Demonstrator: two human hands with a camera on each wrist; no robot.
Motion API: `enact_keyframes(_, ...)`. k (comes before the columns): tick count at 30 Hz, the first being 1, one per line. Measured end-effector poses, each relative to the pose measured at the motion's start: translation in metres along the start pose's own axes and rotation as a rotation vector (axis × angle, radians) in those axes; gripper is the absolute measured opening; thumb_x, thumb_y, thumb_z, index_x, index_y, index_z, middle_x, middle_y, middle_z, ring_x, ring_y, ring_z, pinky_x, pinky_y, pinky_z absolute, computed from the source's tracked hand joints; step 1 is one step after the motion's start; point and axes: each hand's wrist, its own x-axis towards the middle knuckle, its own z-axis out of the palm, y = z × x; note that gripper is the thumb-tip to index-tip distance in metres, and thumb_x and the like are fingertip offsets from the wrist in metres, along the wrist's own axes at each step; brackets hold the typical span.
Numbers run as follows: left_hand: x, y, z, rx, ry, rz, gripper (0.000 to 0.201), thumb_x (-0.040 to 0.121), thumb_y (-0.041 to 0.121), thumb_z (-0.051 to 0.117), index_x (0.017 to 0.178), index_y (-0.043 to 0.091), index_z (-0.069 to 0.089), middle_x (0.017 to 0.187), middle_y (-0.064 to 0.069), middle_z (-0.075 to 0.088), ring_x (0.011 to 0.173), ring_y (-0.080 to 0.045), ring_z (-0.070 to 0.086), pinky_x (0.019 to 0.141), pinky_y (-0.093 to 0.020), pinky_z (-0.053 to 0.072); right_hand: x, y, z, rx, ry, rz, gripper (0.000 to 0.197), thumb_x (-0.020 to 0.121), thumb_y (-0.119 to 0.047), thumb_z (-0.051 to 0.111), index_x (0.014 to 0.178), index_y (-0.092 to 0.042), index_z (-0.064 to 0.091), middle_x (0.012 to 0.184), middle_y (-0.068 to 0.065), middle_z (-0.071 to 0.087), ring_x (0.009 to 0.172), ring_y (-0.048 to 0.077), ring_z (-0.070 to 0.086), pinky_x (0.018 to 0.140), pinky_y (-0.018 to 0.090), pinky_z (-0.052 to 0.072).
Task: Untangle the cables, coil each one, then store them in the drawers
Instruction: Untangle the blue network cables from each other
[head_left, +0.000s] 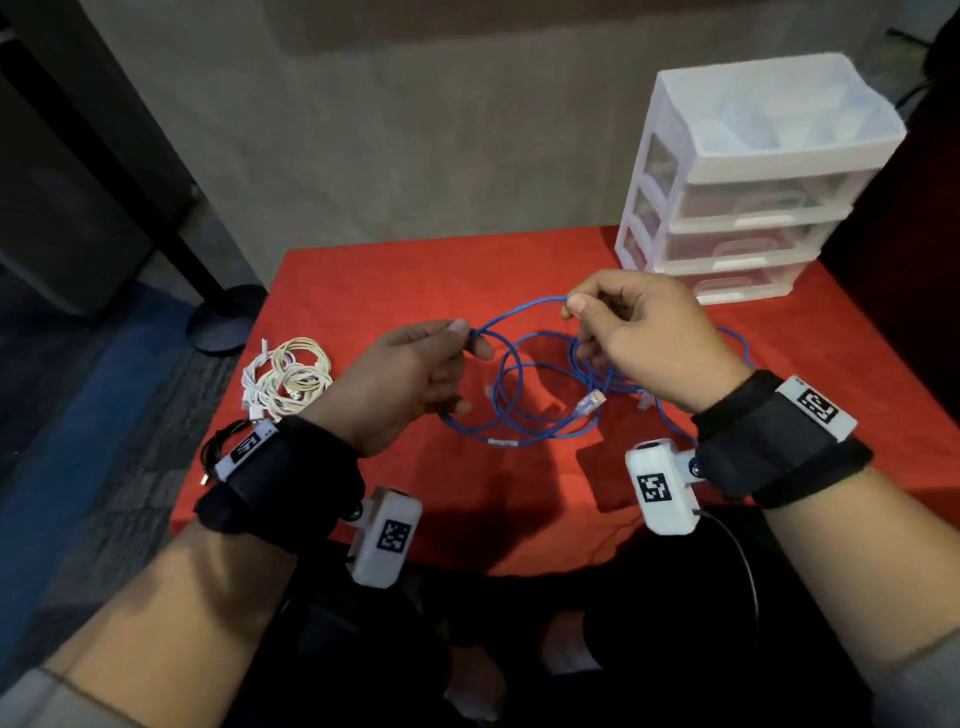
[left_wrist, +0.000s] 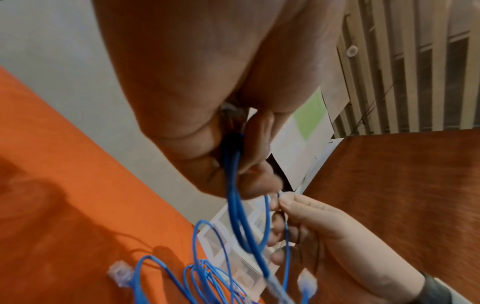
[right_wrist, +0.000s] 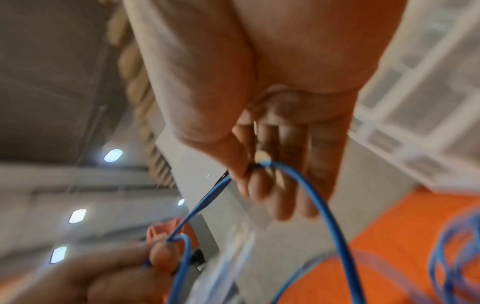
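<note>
Blue cable (head_left: 524, 358): a network cable lying in several loose, overlapping loops on the red tablecloth (head_left: 363, 270), mid-table. One clear plug (head_left: 589, 402) rests among the loops. An upper strand is lifted off the cloth and spans between both hands.

Left hand (head_left: 410, 379): thumb and forefinger pinch the raised strand at its left end, remaining fingers curled beneath. The left wrist view shows at least two blue strands passing between the closed fingers (left_wrist: 257, 144).

Right hand (head_left: 639, 332): thumb and forefinger pinch the same strand at its right end, above the loops. The right wrist view is blurred by motion; it appears the cable bends over the fingertips (right_wrist: 259, 183) and drops away in an arc, but exact contact cannot be confirmed there.

White cables (head_left: 288, 376): a tangled cream and white bundle on the cloth near the left table edge, just left of the left hand and apart from the blue cable.

Black cable (head_left: 215, 449): a thin dark loop at the near left corner of the table, partly hidden behind the left wristband.

Drawer unit (head_left: 748, 176): translucent white plastic, three drawers, all pushed in, standing at the far right corner of the table behind the right hand.
</note>
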Motion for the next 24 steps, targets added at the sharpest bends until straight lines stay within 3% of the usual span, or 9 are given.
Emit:
enact_keyframes(2, 0.0, 0.001, 0.003, 0.012, -0.004, -0.012, 0.034, 0.108, 0.028, 0.043, 0.093, 0.008, 0.066, 0.062, 0.003, 0.021, 0.05, -0.009, 0.018, 0.049, -0.024, 0.035, -0.006, -0.003, 0.002, -0.129, -0.07, -0.114, 0.005, 0.096, -0.021, 0.063, 0.096, -0.022, 0.067, 0.082, -0.005, 0.069, 0.074, 0.015, 0.066, 0.078, 0.044, 0.055)
enact_keyframes(5, -0.001, 0.004, 0.014, 0.05, -0.072, -0.032, 0.038, 0.107, 0.025, 0.045, 0.077, 0.016, 0.067, 0.057, 0.007, 0.022, 0.05, -0.009, 0.015, 0.047, -0.025, 0.016, -0.016, -0.018, 0.014, -0.036, -0.272, -0.167, 0.025, 0.092, -0.025, 0.074, 0.115, -0.022, 0.064, 0.096, -0.002, 0.07, 0.085, 0.017, 0.064, 0.079, 0.032, 0.053)
enact_keyframes(8, -0.001, 0.008, 0.02, 0.05, -0.08, 0.007, 0.033, 0.106, 0.023, 0.046, 0.079, 0.017, 0.064, 0.058, 0.004, 0.03, 0.047, -0.008, 0.024, 0.048, -0.023, 0.028, -0.016, -0.025, 0.026, -0.032, -0.293, -0.152, 0.006, 0.095, -0.021, 0.07, 0.099, -0.021, 0.066, 0.072, -0.002, 0.071, 0.064, 0.026, 0.061, 0.062, 0.043, 0.05)
enact_keyframes(10, 0.0, 0.006, 0.018, -0.011, -0.027, 0.051, 0.021, 0.103, 0.025, 0.052, 0.104, 0.009, 0.065, 0.064, 0.0, 0.044, 0.054, -0.012, 0.042, 0.063, -0.029, 0.046, -0.01, -0.025, 0.025, 0.124, -0.17, -0.022, 0.007, 0.098, -0.014, 0.065, 0.091, -0.011, 0.065, 0.068, 0.0, 0.071, 0.051, 0.021, 0.057, 0.047, 0.035, 0.044)
enact_keyframes(12, -0.001, -0.004, 0.016, -0.118, -0.003, 0.063, 0.024, 0.099, 0.027, 0.059, 0.116, 0.01, 0.062, 0.076, 0.0, 0.056, 0.076, -0.016, 0.056, 0.082, -0.038, 0.047, -0.007, -0.027, 0.023, 0.411, -0.075, 0.131, 0.01, 0.1, -0.008, 0.061, 0.09, -0.006, 0.061, 0.069, 0.005, 0.07, 0.051, 0.018, 0.061, 0.041, 0.026, 0.044)
enact_keyframes(15, -0.006, -0.021, 0.019, -0.166, -0.032, 0.118, 0.01, 0.1, 0.023, 0.057, 0.103, 0.017, 0.063, 0.09, 0.001, 0.061, 0.097, -0.016, 0.054, 0.089, -0.042, 0.047, -0.008, -0.028, 0.023, 0.635, -0.019, 0.252, 0.011, 0.101, -0.008, 0.058, 0.09, -0.007, 0.058, 0.073, 0.009, 0.072, 0.055, 0.017, 0.068, 0.044, 0.024, 0.051)
enact_keyframes(18, -0.006, -0.023, 0.023, -0.119, 0.064, 0.136, 0.012, 0.101, 0.021, 0.054, 0.096, 0.019, 0.065, 0.09, 0.005, 0.065, 0.09, -0.007, 0.059, 0.082, -0.035, 0.053, -0.012, -0.024, 0.024, 0.702, -0.01, 0.274, 0.011, 0.101, -0.011, 0.059, 0.091, -0.008, 0.058, 0.077, 0.013, 0.072, 0.06, 0.023, 0.07, 0.047, 0.027, 0.054)
enact_keyframes(21, -0.003, -0.021, 0.018, 0.093, 0.28, 0.198, 0.014, 0.101, 0.02, 0.059, 0.096, 0.022, 0.072, 0.076, 0.012, 0.066, 0.068, -0.002, 0.06, 0.061, -0.022, 0.052, -0.016, -0.025, 0.023, 0.652, -0.037, 0.221, 0.011, 0.101, -0.012, 0.06, 0.09, -0.012, 0.058, 0.08, 0.013, 0.074, 0.069, 0.025, 0.073, 0.047, 0.026, 0.049)
enact_keyframes(24, 0.002, -0.026, 0.019, 0.297, 0.419, 0.31, 0.01, 0.098, 0.021, 0.065, 0.093, 0.025, 0.073, 0.065, 0.011, 0.063, 0.051, -0.008, 0.059, 0.052, -0.026, 0.052, -0.021, -0.028, 0.022, 0.615, -0.032, 0.173, 0.012, 0.101, -0.01, 0.06, 0.09, -0.012, 0.057, 0.082, 0.015, 0.074, 0.075, 0.027, 0.074, 0.048, 0.028, 0.05)
